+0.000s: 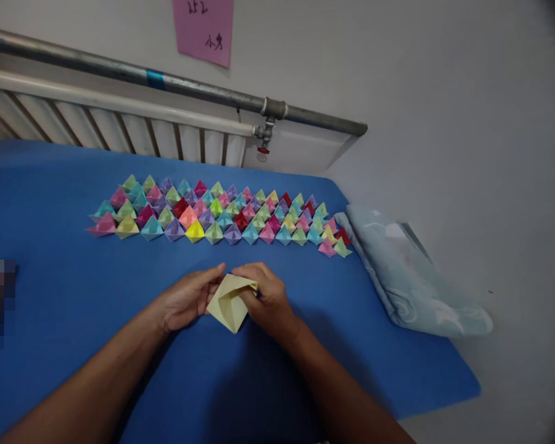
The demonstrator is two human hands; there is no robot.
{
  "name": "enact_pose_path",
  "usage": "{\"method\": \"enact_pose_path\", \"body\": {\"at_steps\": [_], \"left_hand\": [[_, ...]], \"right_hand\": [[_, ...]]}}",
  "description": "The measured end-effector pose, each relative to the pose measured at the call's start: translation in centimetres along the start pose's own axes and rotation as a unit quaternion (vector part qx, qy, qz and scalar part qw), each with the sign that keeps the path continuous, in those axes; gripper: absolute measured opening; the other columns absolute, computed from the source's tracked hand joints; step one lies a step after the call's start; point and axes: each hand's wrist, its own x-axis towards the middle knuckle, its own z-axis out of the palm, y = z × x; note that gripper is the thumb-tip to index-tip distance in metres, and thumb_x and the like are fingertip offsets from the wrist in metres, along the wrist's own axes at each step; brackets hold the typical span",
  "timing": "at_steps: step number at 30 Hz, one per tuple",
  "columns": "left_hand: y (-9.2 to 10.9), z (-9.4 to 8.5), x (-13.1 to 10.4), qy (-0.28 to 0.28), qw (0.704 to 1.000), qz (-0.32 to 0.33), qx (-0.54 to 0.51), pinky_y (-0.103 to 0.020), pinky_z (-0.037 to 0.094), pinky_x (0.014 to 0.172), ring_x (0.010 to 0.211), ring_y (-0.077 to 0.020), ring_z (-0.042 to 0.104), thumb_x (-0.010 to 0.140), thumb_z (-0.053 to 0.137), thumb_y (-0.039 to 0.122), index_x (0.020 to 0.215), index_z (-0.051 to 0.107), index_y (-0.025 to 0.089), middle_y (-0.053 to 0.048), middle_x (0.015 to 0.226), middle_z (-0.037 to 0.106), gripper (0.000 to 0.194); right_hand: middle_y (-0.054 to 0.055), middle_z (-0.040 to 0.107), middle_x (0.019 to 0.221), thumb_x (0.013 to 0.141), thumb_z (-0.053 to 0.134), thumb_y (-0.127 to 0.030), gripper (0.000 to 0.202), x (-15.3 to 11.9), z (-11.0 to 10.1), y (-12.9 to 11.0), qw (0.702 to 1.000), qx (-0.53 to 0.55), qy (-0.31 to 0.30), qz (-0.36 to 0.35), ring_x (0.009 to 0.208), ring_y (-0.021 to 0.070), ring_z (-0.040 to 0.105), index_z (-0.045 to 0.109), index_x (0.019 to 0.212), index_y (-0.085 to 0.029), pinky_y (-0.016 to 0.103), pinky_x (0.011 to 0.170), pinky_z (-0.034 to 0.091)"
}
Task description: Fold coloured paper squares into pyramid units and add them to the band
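Observation:
A pale yellow folded paper (231,305) is held above the blue surface, with an open pocket facing me. My right hand (267,299) grips its right side, the thumb at the pocket's edge and the fingers behind. On the other side my left hand (192,301) supports the paper's left corner, palm turned inward and fingers partly hidden behind the sheet. Beyond both hands stand several rows of small folded paper boats (214,232) in pink, blue, green, purple, red and yellow.
The blue surface (74,283) extends under everything. A folded light-blue blanket (398,271) lies at the right by the wall. Behind are a white radiator (134,132), a metal pipe (203,90) with a red-handled valve (263,150), and a pink note (203,31). A blurred patch is at the left edge.

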Motion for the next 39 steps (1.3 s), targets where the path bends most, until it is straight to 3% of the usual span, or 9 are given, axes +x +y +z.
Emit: {"method": "enact_pose_path", "body": {"at_steps": [5, 9, 14, 16, 19, 24, 32, 39], "left_hand": [[0.5, -0.3, -0.4, 0.000, 0.999, -0.001, 0.035, -0.029, 0.060, 0.058, 0.066, -0.0189, 0.070, 0.074, 0.080, 0.028, 0.082, 0.070, 0.012, -0.008, 0.074, 0.072, 0.020], [0.4, -0.2, -0.6, 0.020, 0.996, 0.014, 0.081, -0.027, 0.057, 0.048, 0.057, -0.0156, 0.065, 0.065, 0.085, 0.025, 0.075, 0.068, 0.013, -0.003, 0.066, 0.068, 0.024], [0.2, 0.4, -1.0, 0.039, 0.992, 0.067, 0.103, -0.020, 0.049, 0.039, 0.050, -0.0136, 0.061, 0.065, 0.085, 0.029, 0.076, 0.067, 0.013, -0.002, 0.061, 0.065, 0.026], [0.4, 0.3, -1.0, 0.024, 0.996, 0.054, 0.061, -0.023, 0.053, 0.042, 0.053, -0.0150, 0.064, 0.071, 0.081, 0.031, 0.083, 0.069, 0.012, -0.004, 0.067, 0.068, 0.025], [0.7, -0.2, -0.7, -0.001, 1.000, 0.005, -0.023, -0.028, 0.058, 0.048, 0.058, -0.0182, 0.068, 0.079, 0.073, 0.030, 0.090, 0.070, 0.010, -0.009, 0.074, 0.071, 0.023], [0.4, -0.7, -0.4, -0.037, 0.995, -0.007, -0.088, -0.023, 0.058, 0.053, 0.061, -0.0166, 0.070, 0.073, 0.074, 0.009, 0.094, 0.071, 0.010, -0.008, 0.078, 0.073, 0.020], [-0.5, 0.2, -0.2, -0.026, 0.995, -0.002, -0.094, -0.018, 0.053, 0.048, 0.063, -0.0146, 0.071, 0.079, 0.076, 0.013, 0.092, 0.071, 0.010, -0.006, 0.078, 0.072, 0.015], [-1.1, 0.3, 0.4, 0.001, 0.996, 0.034, -0.087, -0.017, 0.052, 0.045, 0.055, -0.0108, 0.065, 0.066, 0.089, 0.022, 0.079, 0.068, 0.012, 0.000, 0.064, 0.067, 0.026]], "right_hand": [[0.003, 0.071, 0.098, 0.078, 0.057, -0.019, 0.025, 0.0, 0.4, 0.3, 0.990, 0.052, 0.035, 0.124, 0.086, 0.0180, 0.065, 0.072, 0.097, -0.024, 0.031, 0.080, 0.051], [0.001, 0.070, 0.088, 0.077, 0.059, -0.027, 0.024, 0.0, 0.5, 0.3, 0.967, 0.120, 0.043, 0.222, 0.071, 0.0156, 0.061, 0.071, 0.098, -0.022, 0.027, 0.066, 0.049], [0.002, 0.071, 0.091, 0.075, 0.062, -0.024, 0.018, 0.0, 0.5, -0.1, 0.986, 0.075, 0.037, 0.148, 0.082, 0.0178, 0.063, 0.073, 0.090, -0.025, 0.031, 0.079, 0.050], [0.002, 0.070, 0.088, 0.075, 0.062, -0.026, 0.016, 0.0, 0.6, -0.2, 0.979, 0.095, 0.046, 0.174, 0.080, 0.0178, 0.063, 0.072, 0.088, -0.025, 0.031, 0.077, 0.050], [0.000, 0.067, 0.081, 0.072, 0.064, -0.030, 0.019, 0.2, 0.9, -0.3, 0.944, 0.184, 0.065, 0.265, 0.070, 0.0163, 0.060, 0.068, 0.089, -0.023, 0.028, 0.066, 0.049], [-0.002, 0.064, 0.074, 0.066, 0.064, -0.031, 0.026, 0.6, 1.1, -0.6, 0.903, 0.280, 0.086, 0.314, 0.064, 0.0144, 0.058, 0.064, 0.090, -0.022, 0.026, 0.061, 0.048], [-0.003, 0.064, 0.077, 0.065, 0.066, -0.032, 0.022, 0.6, 1.4, -0.9, 0.919, 0.247, 0.088, 0.294, 0.067, 0.0135, 0.056, 0.063, 0.085, -0.023, 0.026, 0.066, 0.047], [-0.003, 0.065, 0.075, 0.066, 0.063, -0.029, 0.026, 0.4, 1.5, -0.9, 0.913, 0.266, 0.063, 0.303, 0.065, 0.0125, 0.057, 0.065, 0.091, -0.022, 0.024, 0.062, 0.048]]}}
